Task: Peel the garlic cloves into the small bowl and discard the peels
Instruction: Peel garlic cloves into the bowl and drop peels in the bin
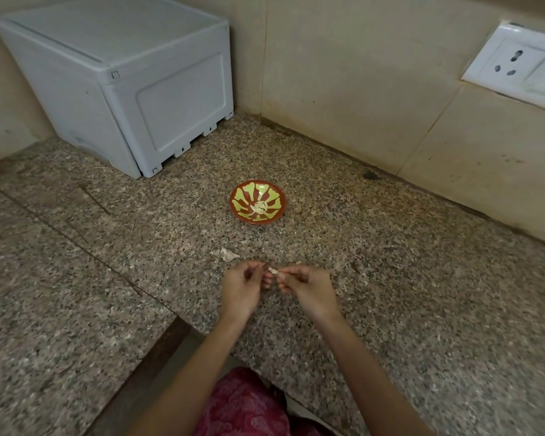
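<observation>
A small red bowl (pixel 233 201) with a yellow-green pattern stands on the granite counter (pixel 390 278), with several pale garlic cloves (pixel 259 208) in its bottom. Below it, my left hand (pixel 243 286) and my right hand (pixel 306 286) meet over the counter. Both pinch a small pale garlic clove (pixel 273 271) between their fingertips. A loose white peel (pixel 227 254) lies on the counter just above my left hand, between hands and bowl.
A white plastic box (pixel 123 89) stands in the back left corner. Tiled walls close the back and right, with a white socket plate (pixel 516 64) on the right wall. The counter's front edge runs diagonally near my body.
</observation>
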